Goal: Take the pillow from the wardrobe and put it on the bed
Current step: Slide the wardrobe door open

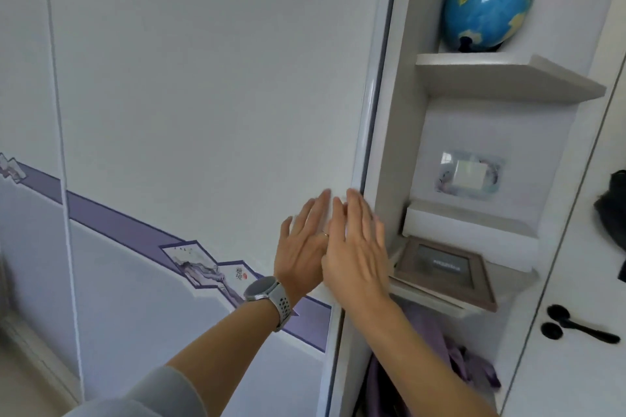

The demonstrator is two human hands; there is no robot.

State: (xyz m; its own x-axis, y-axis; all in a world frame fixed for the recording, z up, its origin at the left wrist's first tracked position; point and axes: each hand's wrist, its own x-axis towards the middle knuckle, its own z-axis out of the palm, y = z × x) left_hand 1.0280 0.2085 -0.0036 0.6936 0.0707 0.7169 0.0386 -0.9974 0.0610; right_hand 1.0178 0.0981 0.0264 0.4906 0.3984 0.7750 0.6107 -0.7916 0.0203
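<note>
Here, two bare hands flat against the white sliding wardrobe door (203,78), near its edge. Left hand (305,247), grey sports watch (267,294) on the wrist, fingers spread and released, palm to the panel; right hand (355,247) just beside it at three o'clock, overlapping slightly, fingers straight, gripping nothing. At seven o'clock of the hands, a purple diagonal band with painted landscape panels (196,264) across the door. At three o'clock, open white shelves (508,78): brown wooden picture frame (443,267) lying flat, blue globe (487,5) at one o'clock. Pillow not visible; only purple fabric (437,345) at five o'clock.
</note>
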